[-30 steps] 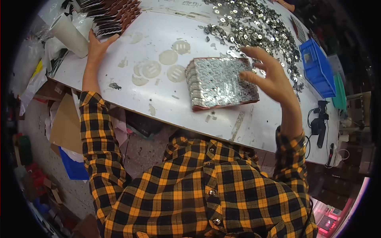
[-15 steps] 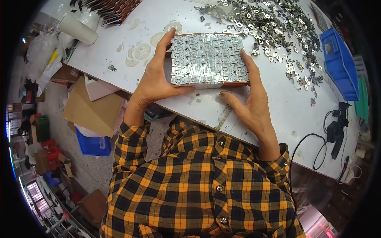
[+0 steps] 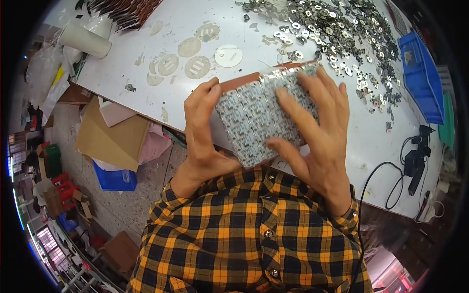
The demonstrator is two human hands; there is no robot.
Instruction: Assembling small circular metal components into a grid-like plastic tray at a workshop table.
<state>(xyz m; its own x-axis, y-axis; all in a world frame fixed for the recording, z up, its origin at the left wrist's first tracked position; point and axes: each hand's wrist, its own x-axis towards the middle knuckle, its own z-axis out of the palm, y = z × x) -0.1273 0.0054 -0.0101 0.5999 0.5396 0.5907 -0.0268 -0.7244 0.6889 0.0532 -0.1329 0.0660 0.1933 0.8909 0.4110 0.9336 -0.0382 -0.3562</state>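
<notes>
L hand [image 3: 202, 129] clamped on L edge of board stack [image 3: 249, 122]; R hand [image 3: 323, 134] spread over top face. Stack tilted, by counter's [image 3: 139, 105] near edge. Done: clear wrap band [image 3: 269, 80] on, apparently. Remaining: can't tell.

centre: board stack [image 3: 251, 119], pale blue-grey patterned with dark marks and orange dots, red-brown along one edge | lower centre: shirt [image 3: 224, 219], yellow-orange and black plaid | upper left: roll [image 3: 85, 41], white; table [image 3: 122, 71], white | upper right: metal pieces [image 3: 334, 31], silver and black; bin [image 3: 421, 75], blue | left: cardboard [image 3: 113, 137], tan
</notes>
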